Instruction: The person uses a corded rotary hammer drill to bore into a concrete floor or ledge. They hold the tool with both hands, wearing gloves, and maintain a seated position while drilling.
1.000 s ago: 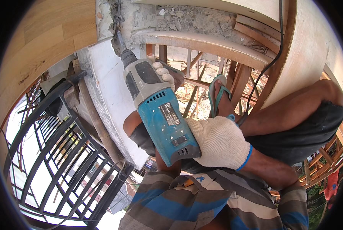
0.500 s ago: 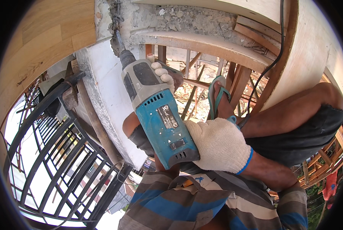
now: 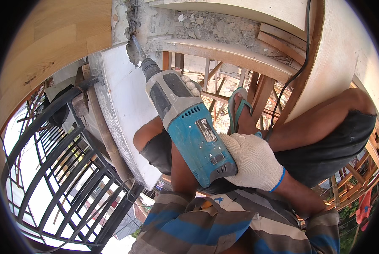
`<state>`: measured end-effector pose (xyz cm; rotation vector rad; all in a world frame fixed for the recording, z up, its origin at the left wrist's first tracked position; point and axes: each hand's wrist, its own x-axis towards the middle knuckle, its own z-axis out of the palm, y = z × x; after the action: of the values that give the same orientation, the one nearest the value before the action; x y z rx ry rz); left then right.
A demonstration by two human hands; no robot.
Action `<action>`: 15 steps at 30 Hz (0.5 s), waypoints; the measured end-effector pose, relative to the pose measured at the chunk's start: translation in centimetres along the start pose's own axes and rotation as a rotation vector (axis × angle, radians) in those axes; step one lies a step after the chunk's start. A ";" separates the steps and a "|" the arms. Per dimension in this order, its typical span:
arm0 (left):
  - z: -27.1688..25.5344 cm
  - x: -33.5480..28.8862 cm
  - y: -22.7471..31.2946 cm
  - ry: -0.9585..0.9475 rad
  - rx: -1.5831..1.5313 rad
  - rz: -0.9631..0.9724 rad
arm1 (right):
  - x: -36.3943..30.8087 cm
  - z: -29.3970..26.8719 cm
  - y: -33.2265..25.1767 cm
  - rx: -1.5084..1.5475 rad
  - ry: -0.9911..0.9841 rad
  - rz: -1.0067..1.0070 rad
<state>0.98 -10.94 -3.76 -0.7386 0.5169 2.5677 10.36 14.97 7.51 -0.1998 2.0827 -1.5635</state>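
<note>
Both my hands hold a teal and grey rotary hammer [image 3: 198, 139] that lies slantwise in front of me. My right hand [image 3: 255, 163], in a cream knit glove with a blue cuff, is closed around its rear handle. Gloved fingers of my left hand [image 3: 191, 86] wrap the far side of the tool's front end; the rest of that hand is hidden behind the body. The metal chisel bit [image 3: 139, 47] points up and left, its tip at the broken edge of the concrete [image 3: 132, 53] beside a white wall face [image 3: 128, 93].
A black cord [image 3: 294, 78] runs up at the right past a wooden panel [image 3: 337, 51]. Wood planks [image 3: 71, 34] lie at upper left, a black metal railing [image 3: 71, 169] below. My sandalled foot [image 3: 242, 112] rests near timber framing [image 3: 263, 95] over a rubble-strewn drop.
The rotary hammer's body has shifted right and slightly down, both hands moving with it. The bit stays at the broken concrete edge; the view has shifted slightly.
</note>
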 end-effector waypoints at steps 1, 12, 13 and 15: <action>-0.3 -0.1 -0.3 0.015 0.026 0.029 | -0.6 -0.2 0.2 0.008 -0.002 0.018; -7.4 1.5 2.5 -0.068 0.223 0.179 | -0.6 -2.2 0.0 0.080 0.076 -0.035; -5.1 1.9 1.7 -0.079 0.164 0.131 | -0.4 -2.1 0.0 0.083 0.076 -0.009; 0.5 0.9 0.8 -0.036 -0.007 0.019 | 0.2 -1.8 -0.6 0.094 0.117 -0.029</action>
<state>-0.31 -11.13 -3.67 -0.6919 0.5057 2.5971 9.20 16.18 8.32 -0.1078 2.0964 -1.7232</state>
